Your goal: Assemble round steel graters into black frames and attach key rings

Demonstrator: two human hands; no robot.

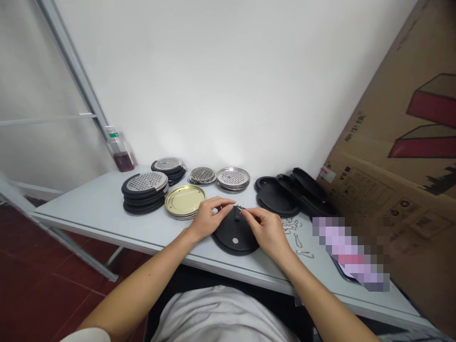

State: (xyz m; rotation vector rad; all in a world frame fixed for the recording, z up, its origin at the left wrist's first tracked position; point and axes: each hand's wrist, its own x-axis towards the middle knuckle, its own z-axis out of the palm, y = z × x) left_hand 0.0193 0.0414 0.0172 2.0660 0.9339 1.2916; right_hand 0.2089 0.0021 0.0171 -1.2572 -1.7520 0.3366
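On the table in front of me lies a black round disc (235,241) with a short black strap (237,213) and a pale round spot. My left hand (210,216) rests over its upper left edge, thumb and forefinger closed together beside the strap. A small metal snap hook (240,207) is pinched in the fingertips of my right hand (265,228), at the top of the strap. Whether the hook passes through the strap I cannot tell. Several loose snap hooks (298,241) lie to the right of my right hand.
Stacked black-rimmed graters (146,183) and gold-coloured round plates (185,199) stand on the left. Metal grater discs (233,178) sit at the back. Black round covers (278,197) are piled right, near a blurred phone-like object (349,256) and a large carton (374,190). A bottle (121,154) stands far left.
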